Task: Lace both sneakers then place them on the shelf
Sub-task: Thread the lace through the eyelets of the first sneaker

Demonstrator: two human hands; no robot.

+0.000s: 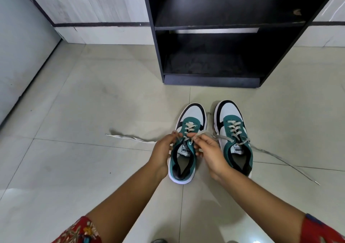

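On the floor (93,158), left sneaker (186,149), hands lacing

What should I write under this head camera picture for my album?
Two hands, left and right, lace a sneaker beside the shelf.

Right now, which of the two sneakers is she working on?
The left sneaker: both the left hand and right hand pinch its lace over the tongue. The right sneaker sits untouched beside it, lace ends trailing on the floor.

Both arms reaching forward, left hand (164,150) and right hand (210,152) close together, fingers pinched
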